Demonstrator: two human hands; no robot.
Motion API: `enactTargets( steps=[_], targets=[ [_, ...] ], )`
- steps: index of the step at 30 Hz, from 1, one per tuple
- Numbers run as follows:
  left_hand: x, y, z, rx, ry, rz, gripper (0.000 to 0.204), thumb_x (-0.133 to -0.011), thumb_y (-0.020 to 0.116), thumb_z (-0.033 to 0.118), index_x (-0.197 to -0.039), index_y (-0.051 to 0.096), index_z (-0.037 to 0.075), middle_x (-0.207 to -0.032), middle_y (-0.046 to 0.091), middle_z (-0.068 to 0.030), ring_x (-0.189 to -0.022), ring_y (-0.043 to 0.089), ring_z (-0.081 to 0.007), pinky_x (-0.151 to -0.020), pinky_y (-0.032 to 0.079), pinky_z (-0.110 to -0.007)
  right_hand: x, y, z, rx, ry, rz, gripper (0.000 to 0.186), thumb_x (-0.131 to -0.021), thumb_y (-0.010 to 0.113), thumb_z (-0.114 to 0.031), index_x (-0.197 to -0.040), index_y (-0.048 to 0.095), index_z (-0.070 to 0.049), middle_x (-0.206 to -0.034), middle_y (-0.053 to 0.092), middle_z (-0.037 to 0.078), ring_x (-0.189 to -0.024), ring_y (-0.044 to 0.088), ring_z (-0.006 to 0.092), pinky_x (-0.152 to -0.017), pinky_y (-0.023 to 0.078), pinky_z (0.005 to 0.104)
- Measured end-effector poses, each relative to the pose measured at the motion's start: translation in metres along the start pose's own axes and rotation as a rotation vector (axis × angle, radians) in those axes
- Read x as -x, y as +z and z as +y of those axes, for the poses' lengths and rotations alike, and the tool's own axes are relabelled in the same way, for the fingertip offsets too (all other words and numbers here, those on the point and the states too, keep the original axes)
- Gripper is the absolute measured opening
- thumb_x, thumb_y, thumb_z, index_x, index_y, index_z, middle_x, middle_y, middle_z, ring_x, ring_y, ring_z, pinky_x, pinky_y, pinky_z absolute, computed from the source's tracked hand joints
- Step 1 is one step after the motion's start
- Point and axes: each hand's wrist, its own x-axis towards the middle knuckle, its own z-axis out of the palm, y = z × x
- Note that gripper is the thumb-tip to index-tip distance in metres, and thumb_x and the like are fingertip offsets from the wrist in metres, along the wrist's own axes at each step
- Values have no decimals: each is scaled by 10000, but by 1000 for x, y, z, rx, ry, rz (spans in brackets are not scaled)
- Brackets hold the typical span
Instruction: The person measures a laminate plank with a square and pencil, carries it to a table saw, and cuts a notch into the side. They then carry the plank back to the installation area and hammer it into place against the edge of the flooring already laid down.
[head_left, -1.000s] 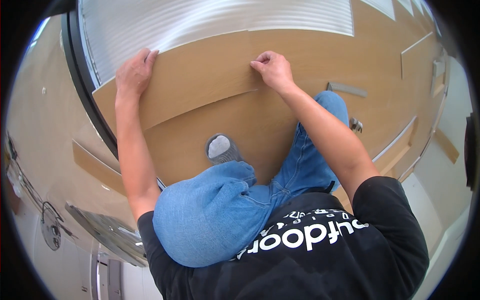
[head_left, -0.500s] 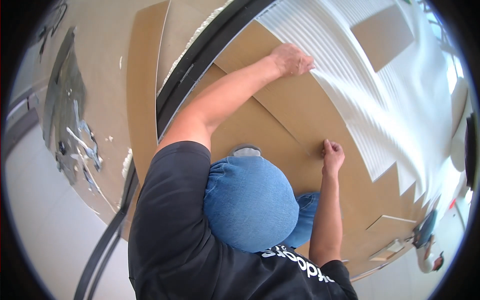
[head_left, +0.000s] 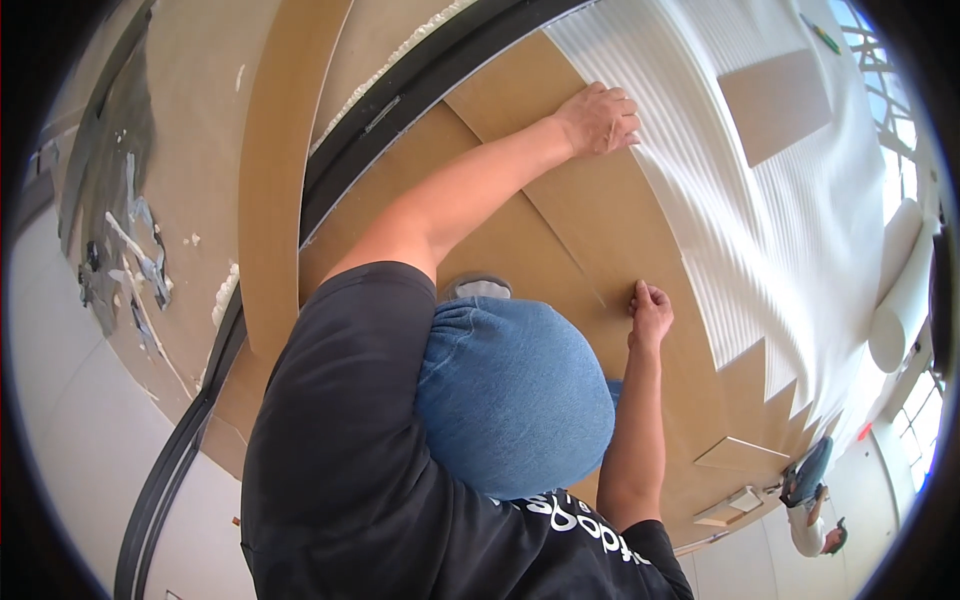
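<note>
My left hand [head_left: 600, 120] is stretched far out, its fingers curled over the outer edge of a brown floor plank [head_left: 590, 210] where it meets white foam underlay [head_left: 680, 130]. A dark seam shows along the plank's inner side, narrowing toward my right hand. Closer to me, my right hand [head_left: 650, 313] is closed low over the boards, thumb and fingers pressed together. Whether anything is between them I cannot make out. My bent knee in blue jeans hides part of the laid boards.
A black door track [head_left: 375, 120] runs along the left, beside a loose long plank [head_left: 275, 170]. A cut board piece [head_left: 775, 105] lies on the foam. Dirty grey sheeting [head_left: 115, 200] and debris lie farther left. Another person [head_left: 808, 505] is at the far right, near loose planks [head_left: 740, 455].
The view has shifted slightly. Both hands keep nearly the same places on the boards, and the left hand's fingers now appear more curled at the plank edge.
</note>
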Motion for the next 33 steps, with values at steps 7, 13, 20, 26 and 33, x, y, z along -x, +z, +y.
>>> enactTargets(
  steps=[7,13,20,26,33],
  targets=[
    [11,-15,-38,-77,29,129,165,-905,703,298,-871,669,140,-998,606,8,-1014,587,-208,-906,512,-362,-3,-2,7,-54,-10,-4,191,-905,773,-156,-929,660,-4,-750,628,15,-630,561,83,-540,462,230],
    [11,-3,-38,-48,4,174,123,-896,716,257,-899,662,147,-1019,598,14,-1004,582,-212,-941,504,-373,-3,-2,5,-44,2,2,194,-904,774,-157,-926,658,-4,-742,629,18,-627,567,86,-535,460,229],
    [9,-4,-42,-115,28,134,167,-894,711,298,-876,655,142,-963,610,17,-1001,581,-216,-893,500,-381,-1,1,4,4,-11,-18,208,-911,768,-181,-932,658,-5,-756,628,22,-625,558,94,-554,471,241],
    [-13,-1,-39,-131,83,43,227,-920,655,343,-828,649,135,-941,647,-27,-956,606,-265,-899,493,-426,3,1,0,-3,14,16,206,-896,767,-174,-920,673,8,-755,647,36,-627,578,101,-560,476,246],
    [-25,5,-43,-150,169,-4,214,-921,622,271,-801,604,95,-808,636,-138,-798,613,-355,-719,491,-481,11,-36,-1,74,-26,-102,220,-906,709,-210,-976,718,-1,-826,722,96,-737,653,162,-714,536,304]
  ],
)
